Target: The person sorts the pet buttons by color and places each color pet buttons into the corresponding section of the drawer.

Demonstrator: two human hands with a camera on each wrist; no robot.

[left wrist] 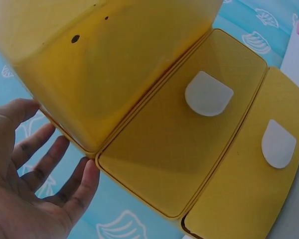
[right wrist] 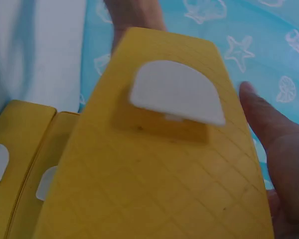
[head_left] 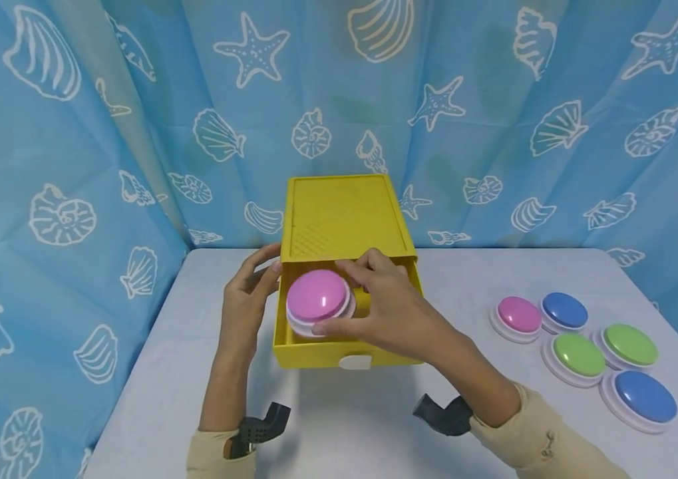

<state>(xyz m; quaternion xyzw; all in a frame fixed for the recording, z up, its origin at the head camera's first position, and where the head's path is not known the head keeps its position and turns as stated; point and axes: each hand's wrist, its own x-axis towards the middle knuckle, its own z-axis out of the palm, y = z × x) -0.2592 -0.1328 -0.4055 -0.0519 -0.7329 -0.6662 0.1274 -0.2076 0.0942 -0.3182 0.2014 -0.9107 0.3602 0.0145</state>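
A yellow drawer cabinet (head_left: 344, 213) stands on the table with its top drawer (head_left: 315, 356) pulled out. In this drawer is a round pink push light (head_left: 317, 296) with a white base. My right hand (head_left: 398, 303) reaches over the drawer and holds the light at its rim, thumb at the front edge and index finger at the back. In the right wrist view the drawer front hides the light. My left hand (head_left: 247, 293) is at the cabinet's left side; in the left wrist view its spread fingertips (left wrist: 92, 172) touch the yellow side edge.
At the right of the table lie another pink push light (head_left: 519, 314), two blue ones (head_left: 564, 311) and two green ones (head_left: 579, 354). Two closed drawers (left wrist: 154, 134) with white handles (left wrist: 208, 93) show below the open one. A blue shell-patterned curtain (head_left: 339, 86) hangs behind the table.
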